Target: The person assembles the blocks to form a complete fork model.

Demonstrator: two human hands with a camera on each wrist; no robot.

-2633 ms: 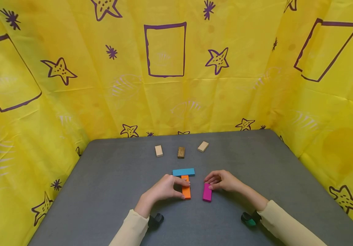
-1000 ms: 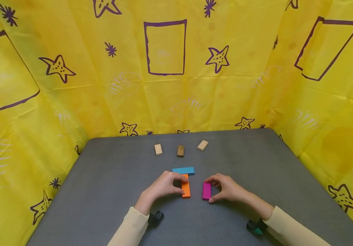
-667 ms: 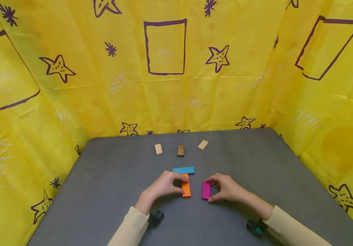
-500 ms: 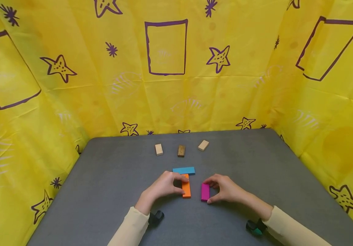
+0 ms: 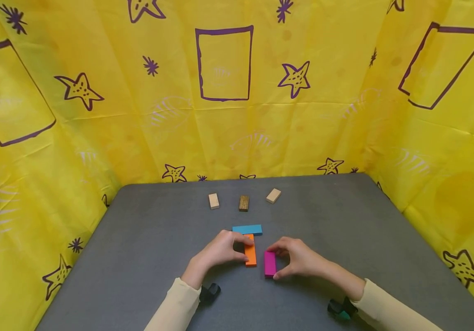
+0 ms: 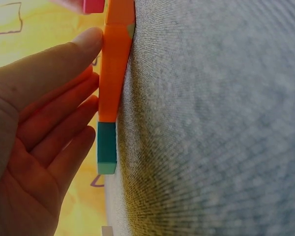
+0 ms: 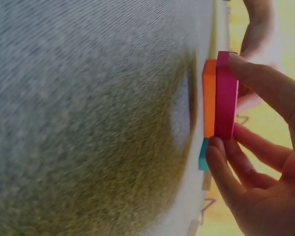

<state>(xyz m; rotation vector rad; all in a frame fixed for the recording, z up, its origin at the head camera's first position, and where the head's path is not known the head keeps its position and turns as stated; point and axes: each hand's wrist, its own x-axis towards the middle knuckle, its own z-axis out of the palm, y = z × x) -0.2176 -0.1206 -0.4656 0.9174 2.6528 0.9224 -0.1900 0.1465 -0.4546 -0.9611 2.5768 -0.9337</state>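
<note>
An orange block (image 5: 251, 253) lies flat on the grey table, its far end against a blue block (image 5: 247, 229) set crosswise. The left hand (image 5: 221, 250) rests its thumb and fingertips on top of the orange block; the left wrist view shows these fingers (image 6: 83, 91) fairly straight. The right hand (image 5: 299, 258) pinches a magenta block (image 5: 269, 264) by its two ends, thumb at the near end and fingers at the far end. In the right wrist view the magenta block (image 7: 227, 96) appears raised off the table, beyond the orange block's (image 7: 209, 98) height.
Two pale wooden blocks (image 5: 214, 201) and a dark brown one (image 5: 243, 203) lie in a loose row farther back. A yellow cloth (image 5: 224, 133) with purple drawings surrounds the table (image 5: 171, 220) behind and at both sides. Each wrist wears a black strap (image 5: 210, 293).
The right hand has shifted its hold to the magenta block's two ends, then lifted it and carried it left, closer to the orange block. The left hand has stayed almost still.
</note>
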